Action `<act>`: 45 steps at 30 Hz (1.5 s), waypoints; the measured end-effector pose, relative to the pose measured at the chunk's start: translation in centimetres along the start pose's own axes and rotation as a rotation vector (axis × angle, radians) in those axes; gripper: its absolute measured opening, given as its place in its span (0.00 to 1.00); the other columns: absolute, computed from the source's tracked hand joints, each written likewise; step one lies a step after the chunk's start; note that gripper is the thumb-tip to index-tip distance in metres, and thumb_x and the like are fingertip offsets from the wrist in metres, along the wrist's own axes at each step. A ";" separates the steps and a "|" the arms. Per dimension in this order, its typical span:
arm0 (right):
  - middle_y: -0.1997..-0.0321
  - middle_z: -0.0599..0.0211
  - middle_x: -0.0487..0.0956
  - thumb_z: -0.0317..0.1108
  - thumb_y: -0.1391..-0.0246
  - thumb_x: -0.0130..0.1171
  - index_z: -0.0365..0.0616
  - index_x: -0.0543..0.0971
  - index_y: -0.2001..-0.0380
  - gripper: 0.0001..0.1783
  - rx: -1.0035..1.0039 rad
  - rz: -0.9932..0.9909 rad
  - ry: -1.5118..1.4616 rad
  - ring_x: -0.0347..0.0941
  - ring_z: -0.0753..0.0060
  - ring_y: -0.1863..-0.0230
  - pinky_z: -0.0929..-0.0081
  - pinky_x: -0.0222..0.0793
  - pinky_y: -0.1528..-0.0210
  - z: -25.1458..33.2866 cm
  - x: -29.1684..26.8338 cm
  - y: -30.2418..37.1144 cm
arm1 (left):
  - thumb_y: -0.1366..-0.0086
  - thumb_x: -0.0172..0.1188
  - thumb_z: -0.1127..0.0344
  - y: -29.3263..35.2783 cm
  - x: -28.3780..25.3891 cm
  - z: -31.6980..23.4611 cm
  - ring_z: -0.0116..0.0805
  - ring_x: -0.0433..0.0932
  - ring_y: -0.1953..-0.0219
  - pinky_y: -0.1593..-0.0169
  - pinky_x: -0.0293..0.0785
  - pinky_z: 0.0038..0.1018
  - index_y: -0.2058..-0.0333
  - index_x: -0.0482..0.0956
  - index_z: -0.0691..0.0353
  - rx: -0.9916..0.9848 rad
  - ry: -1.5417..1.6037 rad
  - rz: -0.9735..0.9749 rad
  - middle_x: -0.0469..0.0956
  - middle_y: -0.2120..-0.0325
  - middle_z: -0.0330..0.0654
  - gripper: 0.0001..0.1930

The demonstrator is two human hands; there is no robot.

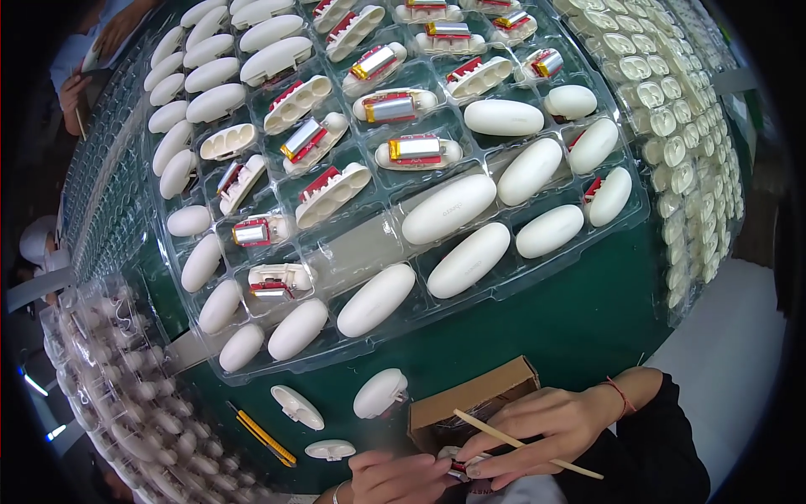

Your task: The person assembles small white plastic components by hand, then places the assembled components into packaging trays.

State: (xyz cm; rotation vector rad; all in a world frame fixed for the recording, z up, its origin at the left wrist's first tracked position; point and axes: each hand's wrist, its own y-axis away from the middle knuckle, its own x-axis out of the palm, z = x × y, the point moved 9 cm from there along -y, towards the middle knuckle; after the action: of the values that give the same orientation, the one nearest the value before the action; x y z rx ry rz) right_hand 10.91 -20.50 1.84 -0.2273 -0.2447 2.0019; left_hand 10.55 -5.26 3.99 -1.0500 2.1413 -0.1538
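At the lower edge, my left hand has its fingertips closed on a small white casing with dark and silvery parts in it. My right hand reaches in from the right, its fingertips on the same casing. A thin wooden stick is tucked between that hand's fingers. Much of the casing is hidden behind the fingers. Right behind it stands an open brown cardboard box. Left of the box lie a closed white oval shell and two loose shell halves, one behind the other.
A yellow pen-like tool lies on the green mat. Behind it spreads a clear compartment tray of white oval shells, several opened with silver batteries. Stacked trays stand left and right. Other people's hands show far left.
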 end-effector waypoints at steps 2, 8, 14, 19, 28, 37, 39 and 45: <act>0.54 0.49 0.80 0.28 0.53 0.69 0.34 0.82 0.59 0.16 -0.017 0.011 0.026 0.81 0.64 0.63 0.74 0.80 0.60 0.0 -0.1 -0.1 | 0.41 0.65 0.68 0.4 0.3 0.4 0.35 0.80 0.59 0.48 0.67 0.32 0.51 0.74 0.59 -0.040 0.042 0.023 0.84 0.63 0.38 0.19; 0.54 0.48 0.80 0.27 0.50 0.66 0.33 0.82 0.59 0.14 -0.018 -0.031 0.006 0.81 0.63 0.62 0.72 0.80 0.58 -0.2 0.0 0.8 | 0.45 0.69 0.69 -0.2 0.5 1.0 0.35 0.80 0.59 0.54 0.70 0.28 0.51 0.75 0.59 -0.071 0.103 -0.057 0.84 0.65 0.37 0.21; 0.56 0.49 0.80 0.27 0.51 0.66 0.34 0.82 0.59 0.14 -0.054 0.054 0.014 0.81 0.62 0.61 0.72 0.80 0.59 0.5 0.4 0.6 | 0.50 0.73 0.71 -0.3 0.4 0.4 0.37 0.81 0.63 0.66 0.73 0.26 0.53 0.75 0.60 -0.062 0.227 -0.043 0.84 0.66 0.41 0.25; 0.55 0.50 0.78 0.29 0.50 0.65 0.32 0.79 0.59 0.16 -0.125 0.032 0.029 0.79 0.61 0.61 0.72 0.79 0.60 0.9 0.7 1.8 | 0.51 0.73 0.72 -0.5 1.0 0.3 0.41 0.82 0.64 0.68 0.76 0.29 0.53 0.75 0.62 -0.045 0.316 -0.072 0.83 0.67 0.45 0.25; 0.56 0.54 0.80 0.27 0.53 0.68 0.35 0.79 0.57 0.18 -0.090 -0.060 -0.100 0.81 0.60 0.60 0.73 0.79 0.60 1.9 0.5 2.6 | 0.48 0.74 0.66 0.6 1.2 -0.7 0.51 0.81 0.59 0.56 0.76 0.43 0.47 0.71 0.67 -0.082 0.480 -0.110 0.81 0.63 0.55 0.31; 0.49 0.47 0.75 0.18 0.49 0.62 0.30 0.73 0.57 0.15 0.310 -0.246 -0.568 0.77 0.68 0.51 0.77 0.75 0.49 -0.7 1.1 3.8 | 0.54 0.76 0.74 3.4 1.5 0.6 0.39 0.79 0.57 0.50 0.75 0.31 0.43 0.62 0.73 -0.329 0.411 -0.304 0.78 0.59 0.54 0.41; 0.49 0.48 0.74 0.17 0.48 0.61 0.30 0.72 0.57 0.14 0.395 -0.269 -0.580 0.76 0.67 0.49 0.76 0.74 0.47 -1.5 1.2 4.1 | 0.53 0.75 0.74 3.2 1.4 1.0 0.37 0.78 0.55 0.48 0.73 0.30 0.42 0.60 0.74 -0.384 0.498 -0.344 0.78 0.59 0.52 0.42; 0.50 0.49 0.75 0.21 0.46 0.61 0.32 0.72 0.59 0.12 0.329 -0.240 -0.520 0.77 0.68 0.51 0.76 0.75 0.49 -0.7 1.9 4.0 | 0.44 0.68 0.76 2.3 1.3 -0.1 0.35 0.76 0.50 0.43 0.70 0.30 0.46 0.68 0.73 -0.413 0.531 -0.305 0.74 0.54 0.48 0.28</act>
State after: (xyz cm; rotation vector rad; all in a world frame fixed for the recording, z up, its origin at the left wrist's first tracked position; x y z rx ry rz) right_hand 6.82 -20.42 0.00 0.5155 -0.2504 1.7975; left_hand 8.52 -4.69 2.44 -1.7336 2.5323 -0.1487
